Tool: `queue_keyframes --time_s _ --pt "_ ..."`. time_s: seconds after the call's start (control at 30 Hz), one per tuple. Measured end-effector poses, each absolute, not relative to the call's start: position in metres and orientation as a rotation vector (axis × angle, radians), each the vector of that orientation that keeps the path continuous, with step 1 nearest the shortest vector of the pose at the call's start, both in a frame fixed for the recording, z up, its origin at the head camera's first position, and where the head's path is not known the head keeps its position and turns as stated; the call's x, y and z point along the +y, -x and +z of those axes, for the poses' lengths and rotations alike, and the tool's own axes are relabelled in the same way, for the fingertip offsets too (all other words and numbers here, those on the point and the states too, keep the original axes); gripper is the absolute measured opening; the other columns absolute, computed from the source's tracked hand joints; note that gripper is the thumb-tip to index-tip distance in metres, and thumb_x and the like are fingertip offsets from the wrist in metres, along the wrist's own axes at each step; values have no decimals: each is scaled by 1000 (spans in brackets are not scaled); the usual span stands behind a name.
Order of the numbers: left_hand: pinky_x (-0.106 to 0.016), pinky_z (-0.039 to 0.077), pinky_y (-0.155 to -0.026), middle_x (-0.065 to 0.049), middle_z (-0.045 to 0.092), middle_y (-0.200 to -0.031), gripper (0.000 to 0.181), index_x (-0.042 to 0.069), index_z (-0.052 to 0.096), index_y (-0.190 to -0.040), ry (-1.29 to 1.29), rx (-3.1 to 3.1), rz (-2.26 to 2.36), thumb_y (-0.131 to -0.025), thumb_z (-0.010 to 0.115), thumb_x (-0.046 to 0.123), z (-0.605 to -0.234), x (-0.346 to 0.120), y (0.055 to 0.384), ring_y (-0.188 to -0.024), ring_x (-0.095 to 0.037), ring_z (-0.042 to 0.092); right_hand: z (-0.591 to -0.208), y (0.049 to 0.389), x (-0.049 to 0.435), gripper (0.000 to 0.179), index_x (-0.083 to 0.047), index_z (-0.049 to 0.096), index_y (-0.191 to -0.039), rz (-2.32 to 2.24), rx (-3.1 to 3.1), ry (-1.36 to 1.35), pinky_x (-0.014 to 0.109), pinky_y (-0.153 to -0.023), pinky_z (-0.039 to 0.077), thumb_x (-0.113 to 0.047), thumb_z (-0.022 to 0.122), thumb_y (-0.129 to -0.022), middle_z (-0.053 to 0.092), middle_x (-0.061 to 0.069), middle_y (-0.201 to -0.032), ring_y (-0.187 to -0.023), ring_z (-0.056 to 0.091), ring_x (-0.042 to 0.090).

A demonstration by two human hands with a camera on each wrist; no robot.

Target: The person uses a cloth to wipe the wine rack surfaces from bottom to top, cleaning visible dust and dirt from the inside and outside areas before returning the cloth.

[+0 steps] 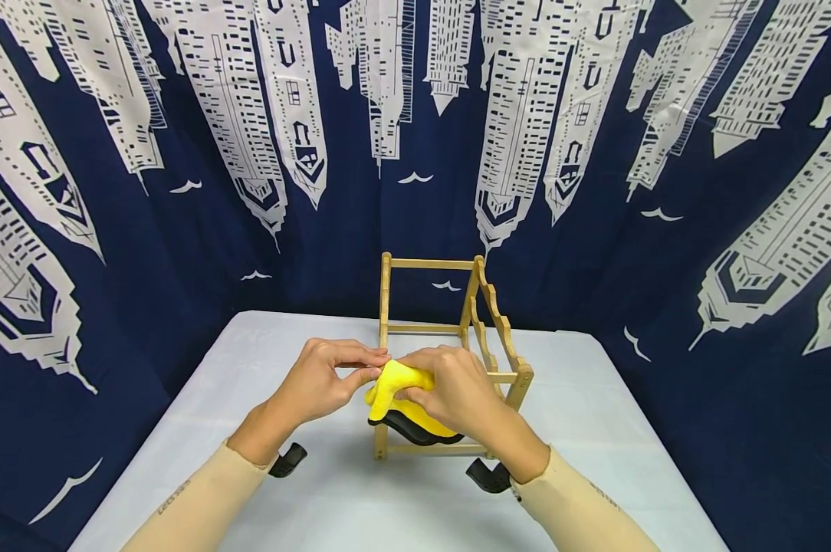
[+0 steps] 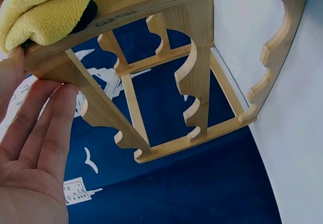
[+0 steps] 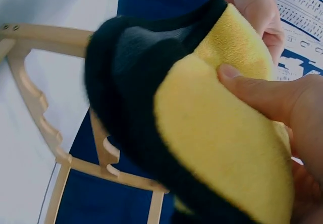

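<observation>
My right hand (image 1: 460, 387) holds a folded yellow cleaning cloth (image 1: 405, 376) with a black border, its thumb pressed on the plush side in the right wrist view. The cloth lies over the near left corner of a light wooden rack (image 1: 432, 264), which has scalloped side bars. At that same corner my left hand (image 1: 329, 379) pinches the rack's frame, thumb and fingertips right beside the cloth. In the left wrist view the fingers (image 2: 60, 108) reach up under the wooden rail (image 2: 151, 2). The cloth hides part of the corner.
The rack stands on a table with a white cover (image 1: 284, 506). Behind and around it hangs a dark blue curtain (image 1: 333, 238) printed with white buildings and birds. A black mount shows by the left wrist (image 1: 289, 460) and another by the right wrist (image 1: 490, 477).
</observation>
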State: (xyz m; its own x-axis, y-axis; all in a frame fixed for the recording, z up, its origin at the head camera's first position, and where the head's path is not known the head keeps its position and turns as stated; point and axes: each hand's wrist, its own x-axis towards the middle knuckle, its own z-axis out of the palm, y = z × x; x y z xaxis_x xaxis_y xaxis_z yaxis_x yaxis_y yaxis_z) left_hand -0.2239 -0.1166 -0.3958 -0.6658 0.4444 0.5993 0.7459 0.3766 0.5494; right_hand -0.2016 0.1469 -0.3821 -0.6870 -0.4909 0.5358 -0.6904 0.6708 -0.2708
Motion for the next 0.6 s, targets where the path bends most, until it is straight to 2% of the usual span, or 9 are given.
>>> queue_keyframes --time_s 0.3,0.47,0.6 --pt "-40 74 -102 -3 89 -129 24 14 91 -127 1040 -2317 -1189 -103 90 10 -396 -115 222 -119 -25 88 -384 199 155 48 -20 89 -131 637 -2443 -934 39 -95 73 -29 105 -88 91 -4 -124 -112 84 21" --pt "-34 73 -103 -1 89 -129 23 15 90 -127 1031 -2316 -1170 -104 89 10 -396 -114 219 -120 -24 87 -386 198 158 48 -19 90 -131 666 -2390 -957 40 -97 73 -26 106 -87 90 -2 -126 -116 84 23" --pt "-32 72 -104 -1 89 -129 23 14 90 -127 1025 -2319 -1155 -104 89 10 -395 -114 217 -121 -24 86 -386 196 160 46 -15 90 -128 667 -2306 -978 38 -92 74 -23 107 -86 89 2 -125 -112 84 23"
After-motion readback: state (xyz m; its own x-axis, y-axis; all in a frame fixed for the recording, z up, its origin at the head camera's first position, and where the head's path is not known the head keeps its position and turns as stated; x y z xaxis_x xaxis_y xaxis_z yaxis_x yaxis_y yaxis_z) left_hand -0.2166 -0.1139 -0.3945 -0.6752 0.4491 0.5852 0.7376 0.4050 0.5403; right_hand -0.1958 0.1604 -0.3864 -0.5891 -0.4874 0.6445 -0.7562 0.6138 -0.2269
